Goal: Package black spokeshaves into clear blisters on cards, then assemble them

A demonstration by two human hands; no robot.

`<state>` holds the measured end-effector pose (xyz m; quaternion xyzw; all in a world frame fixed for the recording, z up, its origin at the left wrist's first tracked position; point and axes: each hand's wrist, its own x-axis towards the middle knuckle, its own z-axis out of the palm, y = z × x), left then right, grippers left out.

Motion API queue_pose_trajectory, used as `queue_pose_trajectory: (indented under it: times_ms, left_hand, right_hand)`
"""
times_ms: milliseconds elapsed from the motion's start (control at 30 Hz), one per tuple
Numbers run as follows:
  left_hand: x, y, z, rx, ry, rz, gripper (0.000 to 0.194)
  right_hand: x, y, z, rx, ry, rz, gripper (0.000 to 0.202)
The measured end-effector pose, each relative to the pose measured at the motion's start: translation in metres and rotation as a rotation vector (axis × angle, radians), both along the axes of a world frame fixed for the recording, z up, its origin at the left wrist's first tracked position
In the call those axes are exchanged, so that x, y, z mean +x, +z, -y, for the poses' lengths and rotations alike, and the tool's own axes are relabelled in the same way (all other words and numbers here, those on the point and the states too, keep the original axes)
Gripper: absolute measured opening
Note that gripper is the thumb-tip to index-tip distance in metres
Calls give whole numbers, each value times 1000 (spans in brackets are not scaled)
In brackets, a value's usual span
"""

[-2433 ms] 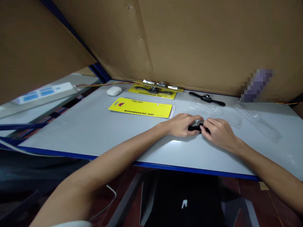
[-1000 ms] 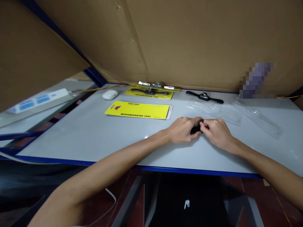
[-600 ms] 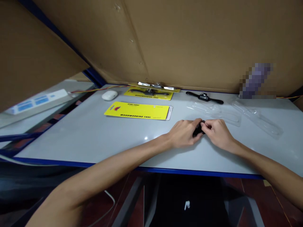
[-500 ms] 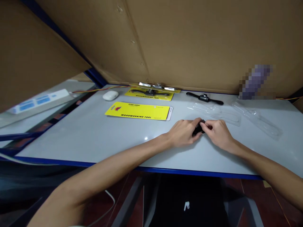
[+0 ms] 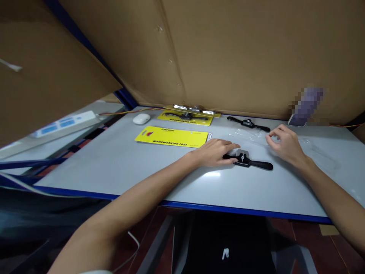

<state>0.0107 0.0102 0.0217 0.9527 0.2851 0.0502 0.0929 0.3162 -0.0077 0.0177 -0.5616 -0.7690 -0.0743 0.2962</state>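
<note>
A black spokeshave (image 5: 242, 159) lies on the table with its right handle bare and its adjusting screw facing up. My left hand (image 5: 215, 153) rests at its left handle, partly covering it; the fingers are stretched out, with the thumb apart from them. My right hand (image 5: 286, 144) hovers to the upper right of the tool, thumb and fingertips drawn together. Whatever may be between those fingertips is too small to tell. Clear plastic blister shells (image 5: 251, 135) lie beside and behind the right hand. A second spokeshave (image 5: 248, 123) lies farther back.
A yellow printed card (image 5: 172, 137) lies left of my hands. Behind it is another yellow card with a packaged spokeshave (image 5: 186, 115). A white earbud case (image 5: 142, 119) is at the back left. A phone (image 5: 306, 108) leans against the cardboard wall; a power strip (image 5: 67, 123) sits far left.
The spokeshave that both hands gripped now lies in plain view on the table. My right hand has left it, moving right and back. My left fingers have loosened. The view has shifted slightly.
</note>
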Motion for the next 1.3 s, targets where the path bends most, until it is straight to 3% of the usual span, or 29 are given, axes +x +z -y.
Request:
queue_pose_trajectory:
  times_ms: [67, 233, 333, 667, 833, 933, 1133, 1300]
  left_hand:
    - [-3, 0, -4, 0, -11, 18, 65]
    - [-4, 2, -3, 7, -29, 31, 66]
    - [-4, 2, -2, 19, -23, 29, 61]
    - [-15, 1, -11, 281, -132, 237, 49]
    - [-1, -5, 1, 382, -149, 254, 43]
    - [17, -11, 16, 348, -113, 168, 43]
    - [39, -4, 37, 180, 180, -58, 38]
    - [40, 4, 39, 102, 177, -125, 35]
  right_hand:
    - [5, -5, -4, -36, -6, 83, 24]
    - [6, -9, -5, -241, -54, 157, 53]
    - [3, -6, -1, -271, -35, 170, 54]
    - [-13, -5, 11, -68, 87, 134, 33]
    - [-24, -7, 18, -33, 114, 144, 30]
    - [-31, -8, 21, -51, 119, 149, 29]
    - [-43, -10, 27, -73, 75, 179, 30]
    - [-42, -14, 26, -53, 73, 172, 30]
